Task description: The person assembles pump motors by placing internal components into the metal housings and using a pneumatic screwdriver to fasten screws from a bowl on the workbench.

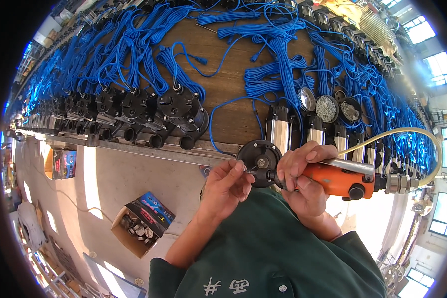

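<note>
My right hand [305,174] is closed around an orange air screwdriver [335,180] with a silver lever, lying nearly level with its nose toward the left. A clear yellowish hose [402,132] curves from its right end. At the nose, the pinched fingers of my left hand [227,186] meet a small screw-like metal piece [250,172], mostly covered by the fingertips. Just behind both hands is the round black end of a pump [256,151], with a metal hub in its centre. A silver-bodied pump [278,126] stands behind it on the bench.
Black pumps [181,111] with blue cable bundles [278,37] line the wooden bench [203,37]. Small dishes of metal parts [327,108] sit at right. The bench's metal edge [203,154] runs across. An open cardboard box [134,231] of metal parts is on the floor.
</note>
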`<state>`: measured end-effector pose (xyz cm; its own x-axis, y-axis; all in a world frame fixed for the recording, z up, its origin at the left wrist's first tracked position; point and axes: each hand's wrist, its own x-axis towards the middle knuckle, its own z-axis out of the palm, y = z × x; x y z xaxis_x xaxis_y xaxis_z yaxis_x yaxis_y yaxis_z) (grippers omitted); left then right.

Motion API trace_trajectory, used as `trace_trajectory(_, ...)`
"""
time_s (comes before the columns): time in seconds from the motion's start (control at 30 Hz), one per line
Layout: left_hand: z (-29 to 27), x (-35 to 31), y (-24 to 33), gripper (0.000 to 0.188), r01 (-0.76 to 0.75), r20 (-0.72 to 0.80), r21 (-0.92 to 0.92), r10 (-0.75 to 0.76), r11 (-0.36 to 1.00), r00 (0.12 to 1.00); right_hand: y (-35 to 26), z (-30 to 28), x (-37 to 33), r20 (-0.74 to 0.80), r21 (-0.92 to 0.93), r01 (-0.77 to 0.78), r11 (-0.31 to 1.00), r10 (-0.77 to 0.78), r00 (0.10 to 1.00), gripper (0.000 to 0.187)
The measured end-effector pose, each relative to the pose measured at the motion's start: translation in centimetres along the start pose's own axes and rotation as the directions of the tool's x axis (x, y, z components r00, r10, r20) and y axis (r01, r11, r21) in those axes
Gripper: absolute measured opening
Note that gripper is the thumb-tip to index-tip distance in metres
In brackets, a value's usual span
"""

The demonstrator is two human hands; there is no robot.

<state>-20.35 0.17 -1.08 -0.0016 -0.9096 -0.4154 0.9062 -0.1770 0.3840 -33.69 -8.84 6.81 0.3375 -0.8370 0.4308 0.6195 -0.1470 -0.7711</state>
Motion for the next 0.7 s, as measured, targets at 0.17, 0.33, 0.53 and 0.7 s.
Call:
trace_trajectory(0.17, 0.2, 0.2, 0.2, 0.017, -0.008, -0.050, 0.040, 0.010, 0.999, 0.999, 0.0, 0.0, 0.2, -0.023, -0.032, -0.011, 0.999, 0.010, 1.000, 0.033)
trace_trajectory(0.33, 0.1, 0.5, 0.6, 0.017, 0.031, -0.052, 0.133, -0.024, 0.991, 0.998, 0.5, -0.5, 0.3, -0.013, -0.036, -0.004, 0.999, 0.003, 1.000, 0.030)
trace_trajectory(0.53, -1.5, 2.1, 0.5, 0.018, -0.100, -0.036, 0.401, 0.125, 0.911, 0.992, 2.0, -1.4, 0.7, 0.072, -0.048, 0.009, 0.999, -0.006, 0.997, 0.032)
trace_trajectory(0.7, -3.2, 3.0, 0.1, 0.016, -0.238, 0.035, 0.625, 0.278, 0.743, 0.960, 4.2, -2.1, 0.0, 0.051, -0.134, -0.064, 0.989, 0.072, 0.996, 0.033)
